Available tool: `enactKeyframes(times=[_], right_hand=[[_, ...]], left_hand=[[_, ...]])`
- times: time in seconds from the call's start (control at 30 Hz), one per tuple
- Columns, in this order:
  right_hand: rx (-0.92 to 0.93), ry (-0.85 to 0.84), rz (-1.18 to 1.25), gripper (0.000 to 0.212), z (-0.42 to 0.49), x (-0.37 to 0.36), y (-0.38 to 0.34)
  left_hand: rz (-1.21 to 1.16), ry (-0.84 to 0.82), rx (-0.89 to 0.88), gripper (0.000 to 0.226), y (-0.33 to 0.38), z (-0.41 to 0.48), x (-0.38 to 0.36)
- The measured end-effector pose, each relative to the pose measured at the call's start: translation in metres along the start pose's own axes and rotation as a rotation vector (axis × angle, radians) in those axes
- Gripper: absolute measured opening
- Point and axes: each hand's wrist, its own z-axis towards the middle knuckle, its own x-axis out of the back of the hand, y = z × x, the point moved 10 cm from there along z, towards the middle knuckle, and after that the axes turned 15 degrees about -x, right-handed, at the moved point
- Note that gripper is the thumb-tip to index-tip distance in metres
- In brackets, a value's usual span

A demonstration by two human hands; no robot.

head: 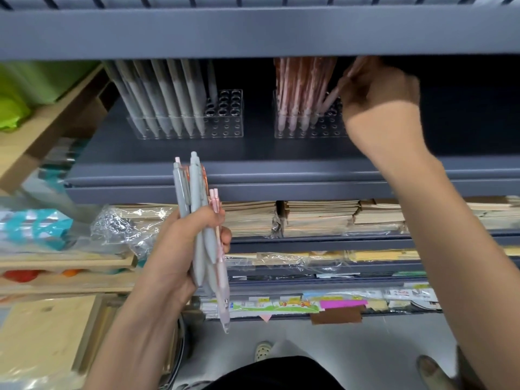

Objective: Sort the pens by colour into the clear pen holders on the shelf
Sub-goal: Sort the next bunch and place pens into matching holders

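Pens [195,187], matte grey and pink, are lying gripped in left hand [174,249]; right hand [377,94] is pinching pink pen [329,102] slanting into clear holder [306,130].

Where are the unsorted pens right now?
Head view, lower left of centre: the left hand grips the mixed grey and pink bundle upright, below the grey pens' holder.

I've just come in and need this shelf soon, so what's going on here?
A person is sorting pens by colour. Their right hand pinches a pink pen, its tip at the right clear holder, which stands part full of pink pens. The left clear holder holds rows of grey pens, with holes free on its right side. Their left hand grips a mixed bundle of grey and pink pens below the shelf, so sorting is not finished.
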Motion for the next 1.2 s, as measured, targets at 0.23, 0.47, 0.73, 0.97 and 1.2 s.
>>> enactKeyframes(times=[0.23, 0.47, 0.73, 0.97, 1.2], right_hand=[[-0.078, -0.165, -0.121, 0.022, 0.003, -0.031, 0.002], [0.017, -0.181, -0.267, 0.025, 0.004, -0.030, -0.009], [-0.023, -0.265, -0.251, 0.033, 0.011, -0.037, -0.005], [-0.067, -0.071, -0.060, 0.022, 0.002, -0.021, 0.013], [-0.013, -0.586, 0.423, 0.012, -0.080, -0.064, -0.031]], left_hand=[[-0.023, 0.007, -0.038, 0.031, -0.004, -0.001, 0.011], [-0.069, 0.043, -0.018, 0.025, -0.007, -0.002, 0.020], [-0.080, 0.036, -0.037, 0.022, -0.007, -0.002, 0.019], [-0.115, 0.053, -0.048, 0.018, -0.008, -0.001, 0.018], [-0.113, 0.054, -0.051, 0.030, -0.006, 0.001, 0.009]])
